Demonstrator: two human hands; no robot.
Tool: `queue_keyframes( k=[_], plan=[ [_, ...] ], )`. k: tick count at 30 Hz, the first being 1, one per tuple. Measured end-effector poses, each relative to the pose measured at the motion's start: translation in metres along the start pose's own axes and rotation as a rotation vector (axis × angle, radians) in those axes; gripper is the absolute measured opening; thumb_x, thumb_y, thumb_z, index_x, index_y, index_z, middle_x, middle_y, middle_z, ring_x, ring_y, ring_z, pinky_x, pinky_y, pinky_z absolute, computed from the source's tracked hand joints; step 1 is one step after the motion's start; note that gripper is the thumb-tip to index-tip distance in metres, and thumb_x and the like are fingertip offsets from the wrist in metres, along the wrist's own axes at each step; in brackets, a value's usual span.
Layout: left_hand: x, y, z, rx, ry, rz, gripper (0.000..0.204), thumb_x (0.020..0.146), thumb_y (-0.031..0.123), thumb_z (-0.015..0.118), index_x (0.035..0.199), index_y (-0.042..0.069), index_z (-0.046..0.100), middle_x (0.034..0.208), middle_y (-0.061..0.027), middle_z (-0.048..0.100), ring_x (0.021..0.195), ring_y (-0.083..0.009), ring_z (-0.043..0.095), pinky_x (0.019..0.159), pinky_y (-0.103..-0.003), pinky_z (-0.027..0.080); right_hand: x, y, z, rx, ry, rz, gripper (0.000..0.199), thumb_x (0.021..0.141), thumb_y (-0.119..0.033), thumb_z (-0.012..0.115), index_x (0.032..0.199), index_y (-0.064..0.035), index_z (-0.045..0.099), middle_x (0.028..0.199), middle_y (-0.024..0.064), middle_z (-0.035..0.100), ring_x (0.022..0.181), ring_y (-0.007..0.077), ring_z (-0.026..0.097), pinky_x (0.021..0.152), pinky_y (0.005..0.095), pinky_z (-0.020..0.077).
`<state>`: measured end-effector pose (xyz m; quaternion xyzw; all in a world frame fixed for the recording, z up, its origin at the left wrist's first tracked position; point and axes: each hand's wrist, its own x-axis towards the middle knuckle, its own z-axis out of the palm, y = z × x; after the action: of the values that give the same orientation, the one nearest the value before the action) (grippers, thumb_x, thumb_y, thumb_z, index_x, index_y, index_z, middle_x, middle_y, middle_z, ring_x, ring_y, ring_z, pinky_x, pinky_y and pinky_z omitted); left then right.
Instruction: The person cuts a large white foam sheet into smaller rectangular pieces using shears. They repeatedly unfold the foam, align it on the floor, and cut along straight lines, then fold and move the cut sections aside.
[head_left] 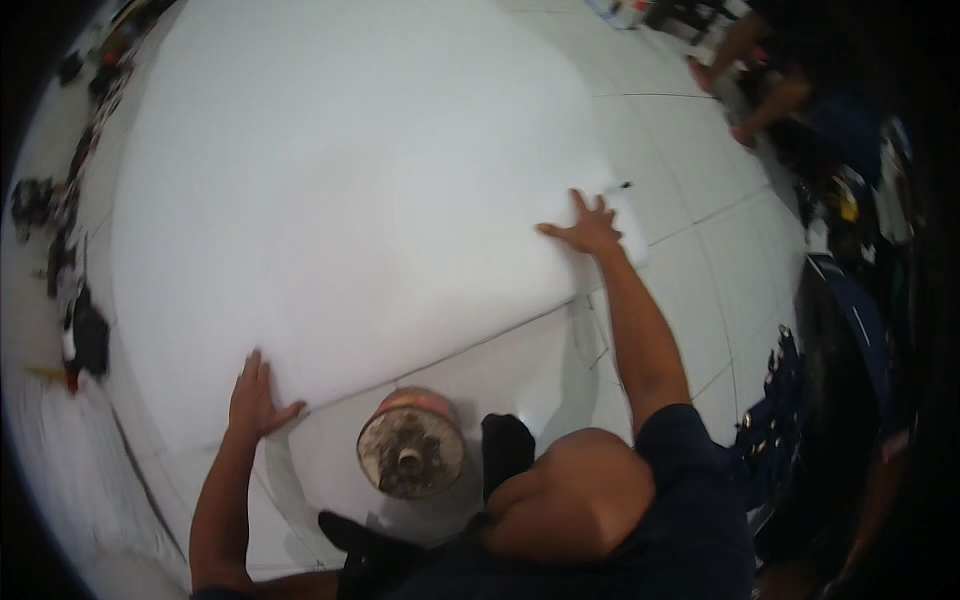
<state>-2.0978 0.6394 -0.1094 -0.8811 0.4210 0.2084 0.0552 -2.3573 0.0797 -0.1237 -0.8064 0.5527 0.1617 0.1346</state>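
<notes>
Both hands, left hand and right hand, press flat, open-gripped, on white sheet's near edge.

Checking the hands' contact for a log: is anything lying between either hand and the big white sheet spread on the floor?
Nothing visible does. The left hand rests flat on the large white sheet at its near edge, and the right hand presses flat near its right corner. The round roll end sits off the sheet, between the arms.

sheet on floor, roll before it, hands on sheet's near edge
</notes>
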Motion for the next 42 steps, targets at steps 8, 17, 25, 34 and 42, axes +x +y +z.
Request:
queue_keyframes(
  k=[8,17,25,34,42],
  plan=[
    [0.017,0.073,-0.052,0.233,-0.272,-0.196,0.126,0.054,0.07,0.075,0.15,0.014,0.016,0.144,-0.0334,0.022,0.132,-0.0437,0.032,0.089,-0.048,0.048,-0.013,0.005,-0.012,0.111,0.013,0.001,0.117,0.053,-0.077,0.069,0.148,-0.0266,0.021,0.153,0.014,0.014,0.14,0.0399,0.012,0.104,0.0649,0.0223],
    [0.02,0.089,-0.032,0.032,-0.071,-0.046,0.132,0.043,0.048,0.089,0.145,0.001,0.02,0.147,-0.029,0.019,0.137,-0.042,0.023,0.098,-0.048,0.045,0.0,0.016,0.005,0.111,0.269,0.034,0.1,0.064,-0.077,0.061,0.143,-0.0215,0.035,0.15,0.0131,0.025,0.138,0.0343,0.019,0.108,0.0624,0.0159],
    [0.023,0.096,-0.031,0.086,-0.083,-0.009,0.127,0.043,0.047,0.089,0.148,0.022,0.021,0.148,-0.0302,0.013,0.136,-0.0476,0.022,0.093,-0.05,0.048,0.038,0.086,0.006,0.413,0.316,0.111,0.08,0.076,-0.062,0.063,0.134,-0.0098,0.047,0.135,0.0157,0.046,0.126,0.0309,0.043,0.101,0.0502,0.035],
    [0.025,0.106,-0.028,0.028,-0.027,0.041,0.126,0.043,0.042,0.09,0.148,0.021,0.023,0.148,-0.0299,0.014,0.134,-0.0518,0.02,0.097,-0.052,0.045,0.063,0.117,-0.004,0.566,0.205,0.173,0.079,0.071,-0.053,0.073,0.122,0.0044,0.056,0.117,0.022,0.061,0.108,0.0329,0.06,0.091,0.0378,0.0478],
    [0.026,0.101,-0.02,0.023,-0.041,0.002,0.128,0.044,0.042,0.09,0.148,0.022,0.02,0.15,-0.0286,0.011,0.136,-0.0506,0.018,0.101,-0.053,0.039,0.085,0.116,0.005,0.433,0.243,0.117,0.084,0.074,-0.056,0.07,0.126,0.0081,0.051,0.126,0.0259,0.054,0.117,0.0334,0.054,0.098,0.0389,0.0428]
  ],
)
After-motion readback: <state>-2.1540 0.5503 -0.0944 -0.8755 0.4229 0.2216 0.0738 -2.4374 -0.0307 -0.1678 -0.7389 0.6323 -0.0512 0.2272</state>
